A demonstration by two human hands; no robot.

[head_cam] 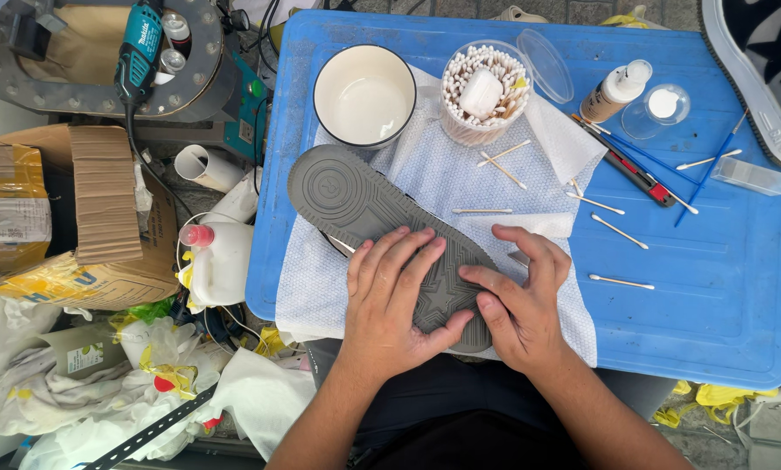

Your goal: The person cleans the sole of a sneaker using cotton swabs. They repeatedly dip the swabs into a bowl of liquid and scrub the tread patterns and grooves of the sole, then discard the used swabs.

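A grey rubber-soled shoe point(382, 231) lies sole-up on a white textured cloth point(447, 174), which is spread over the near left part of the blue plastic bench point(721, 278). The shoe's long axis runs on a diagonal, from one end pointing at the far left corner to the other end at the near edge, right in front of the person.

Both hands sit on that near end. The left hand point(395, 300) lies flat on the tread with its fingers spread, pointing away and slightly right. The right hand point(521, 300) comes in from the right side, fingers loosely spread over the sole's edge and the cloth, thumb pressed against the rim. Neither hand pinches anything; both press down. The far end of the shoe lies free, up and to the left of the left hand, which is the nearer one to it.

Just beyond that far end stands a round white bowl with a dark rim point(364, 94), and beside it a clear tub of cotton swabs point(484, 91). Loose swabs point(621, 281) lie scattered to the right.
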